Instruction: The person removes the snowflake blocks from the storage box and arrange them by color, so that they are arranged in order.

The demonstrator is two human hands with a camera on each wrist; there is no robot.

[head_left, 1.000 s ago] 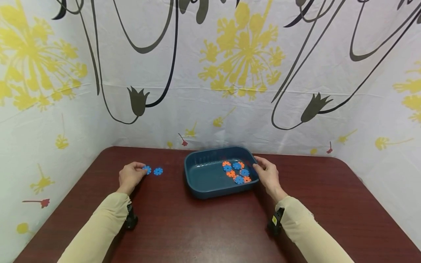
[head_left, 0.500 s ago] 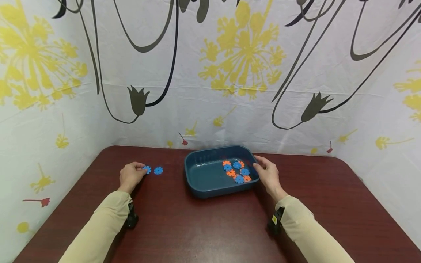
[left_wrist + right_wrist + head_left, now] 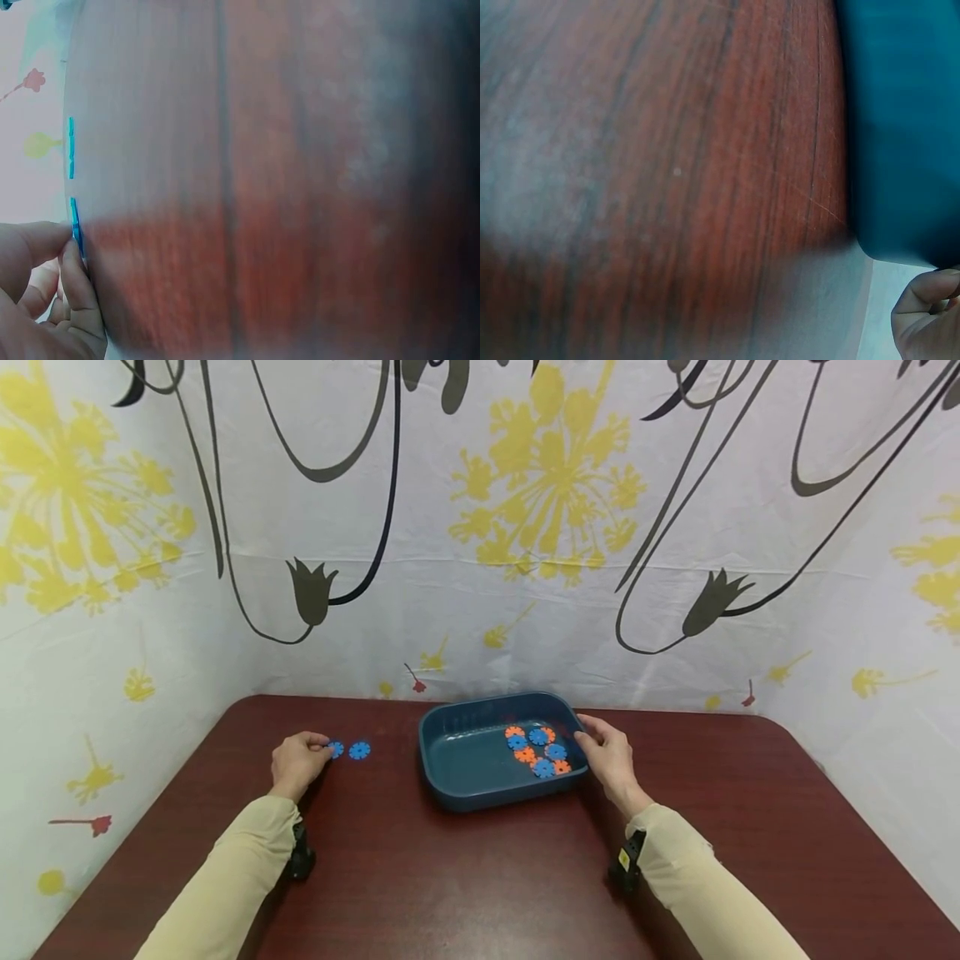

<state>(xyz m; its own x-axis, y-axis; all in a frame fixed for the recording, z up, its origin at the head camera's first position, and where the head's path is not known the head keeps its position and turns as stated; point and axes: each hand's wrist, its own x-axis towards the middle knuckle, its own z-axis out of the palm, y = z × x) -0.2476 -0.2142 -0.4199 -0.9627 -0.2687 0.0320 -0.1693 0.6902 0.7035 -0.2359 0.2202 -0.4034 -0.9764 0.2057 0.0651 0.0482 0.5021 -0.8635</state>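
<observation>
My left hand [image 3: 298, 762] pinches a blue notched plastic disc [image 3: 337, 749] between thumb and fingertip at the left of the table. In the left wrist view this disc [image 3: 76, 225] appears edge-on, its near edge covered by the fingertips. Just to its right, a second blue disc [image 3: 360, 751] lies flat on the table. My right hand [image 3: 609, 758] grips the right end wall of a dark teal tray [image 3: 480, 797], thumb toward the inside. Several blue discs [image 3: 543, 768] and orange discs [image 3: 524, 755] lie in the tray's right half, some overlapping.
The reddish-brown wooden table [image 3: 465, 885] has rounded far corners. A white cloth with printed yellow flowers [image 3: 558, 477] hangs right behind it and along both sides. Each wrist carries a small black camera [image 3: 302, 856].
</observation>
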